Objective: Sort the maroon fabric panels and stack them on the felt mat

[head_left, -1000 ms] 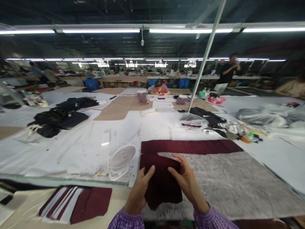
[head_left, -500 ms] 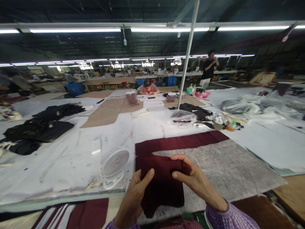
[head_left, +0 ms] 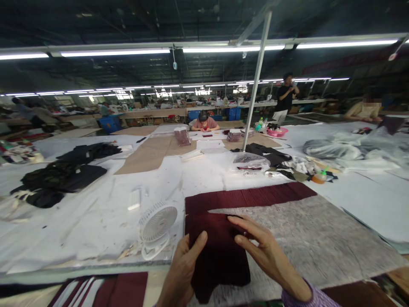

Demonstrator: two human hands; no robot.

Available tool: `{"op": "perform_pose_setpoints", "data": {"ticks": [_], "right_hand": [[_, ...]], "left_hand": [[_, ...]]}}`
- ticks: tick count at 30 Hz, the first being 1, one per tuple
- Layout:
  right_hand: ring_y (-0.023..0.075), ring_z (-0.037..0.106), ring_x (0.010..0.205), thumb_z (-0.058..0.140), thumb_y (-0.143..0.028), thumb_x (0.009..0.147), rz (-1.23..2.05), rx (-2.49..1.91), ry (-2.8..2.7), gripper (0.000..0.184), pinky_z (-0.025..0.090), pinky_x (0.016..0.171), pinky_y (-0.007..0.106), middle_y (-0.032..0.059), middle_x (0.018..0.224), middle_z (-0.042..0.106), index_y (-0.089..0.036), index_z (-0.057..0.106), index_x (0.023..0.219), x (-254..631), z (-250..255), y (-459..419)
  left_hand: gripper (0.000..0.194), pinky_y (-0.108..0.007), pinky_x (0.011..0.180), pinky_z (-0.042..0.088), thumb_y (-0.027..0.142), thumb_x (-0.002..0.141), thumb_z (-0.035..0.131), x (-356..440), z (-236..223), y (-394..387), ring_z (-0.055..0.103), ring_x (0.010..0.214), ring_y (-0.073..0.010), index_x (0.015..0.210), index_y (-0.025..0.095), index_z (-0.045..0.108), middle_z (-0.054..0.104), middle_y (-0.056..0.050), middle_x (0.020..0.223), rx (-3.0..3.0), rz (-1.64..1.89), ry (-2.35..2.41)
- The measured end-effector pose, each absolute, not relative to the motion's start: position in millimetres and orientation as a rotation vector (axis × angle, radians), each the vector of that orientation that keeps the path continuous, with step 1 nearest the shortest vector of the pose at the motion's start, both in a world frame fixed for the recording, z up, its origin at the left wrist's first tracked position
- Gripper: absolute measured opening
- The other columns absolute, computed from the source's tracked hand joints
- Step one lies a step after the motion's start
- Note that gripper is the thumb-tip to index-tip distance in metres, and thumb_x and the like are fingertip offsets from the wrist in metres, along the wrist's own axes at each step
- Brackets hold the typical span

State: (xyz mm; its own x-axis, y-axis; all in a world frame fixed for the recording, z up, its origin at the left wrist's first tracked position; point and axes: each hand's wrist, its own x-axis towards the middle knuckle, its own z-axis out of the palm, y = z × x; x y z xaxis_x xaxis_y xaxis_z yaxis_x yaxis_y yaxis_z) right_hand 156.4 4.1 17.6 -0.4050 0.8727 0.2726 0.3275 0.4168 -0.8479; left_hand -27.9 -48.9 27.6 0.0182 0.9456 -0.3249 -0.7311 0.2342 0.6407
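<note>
A dark maroon fabric piece (head_left: 220, 256) hangs in front of me, its lower edge uneven. My left hand (head_left: 187, 262) grips its left side, thumb on top and the other fingers hidden underneath. At the upper right of the cloth, my right hand (head_left: 260, 247) has its fingers stretched out and thumb apart, the fingertips resting on or just over the surface. Directly beyond lies a long row of overlapping maroon pieces (head_left: 249, 198), along the far edge of a grey mottled board (head_left: 306, 230).
A white fan (head_left: 158, 224) stands to the left. Striped and maroon fabric (head_left: 131, 290) lies below the table edge. Dark garments (head_left: 73, 170) lie at far left, and a plastic bag (head_left: 251, 162) sits near a metal pole (head_left: 257, 81). A co-worker (head_left: 204, 122) bends over the table opposite.
The view has tilted up a little, so the scene sits lower. My right hand's fingers have loosened from the cloth's upper edge and straightened; my left hand keeps its grip.
</note>
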Motion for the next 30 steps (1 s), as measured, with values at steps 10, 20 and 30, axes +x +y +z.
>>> {"op": "perform_pose_setpoints", "data": {"ticks": [10,20,30], "right_hand": [[0.0194,0.061,0.078,0.062,-0.043,0.079,1.538,-0.89,-1.61,0.025,0.049,0.073,0.031,0.0034,0.083,0.065,-0.02,0.067,0.085,148.6,19.8,-0.6],[0.02,0.061,0.072,0.072,-0.045,0.067,1.436,-1.176,-1.355,0.028,0.05,0.065,0.027,0.0022,0.077,0.069,-0.019,0.072,0.076,139.5,13.5,-12.4],[0.022,0.056,0.078,0.069,-0.045,0.069,1.38,-1.186,-1.37,0.027,0.047,0.07,0.028,0.0028,0.074,0.062,-0.019,0.065,0.07,133.2,13.2,-14.1]], "left_hand": [[0.04,-0.032,0.084,0.052,0.029,0.066,0.075,-22.9,33.7,-50.2,0.066,0.09,-0.0245,0.103,0.016,0.067,0.073,-0.007,0.085,0.298,1.416,0.849],[0.028,-0.036,0.092,0.047,0.022,0.075,0.068,-17.9,26.8,-48.2,0.063,0.098,-0.0239,0.102,0.018,0.067,0.072,-0.007,0.094,0.31,1.447,0.636],[0.046,-0.037,0.09,0.049,0.018,0.075,0.068,-21.4,22.6,-47.4,0.064,0.097,-0.0246,0.119,0.019,0.057,0.072,-0.008,0.097,0.319,1.479,0.654]]}}
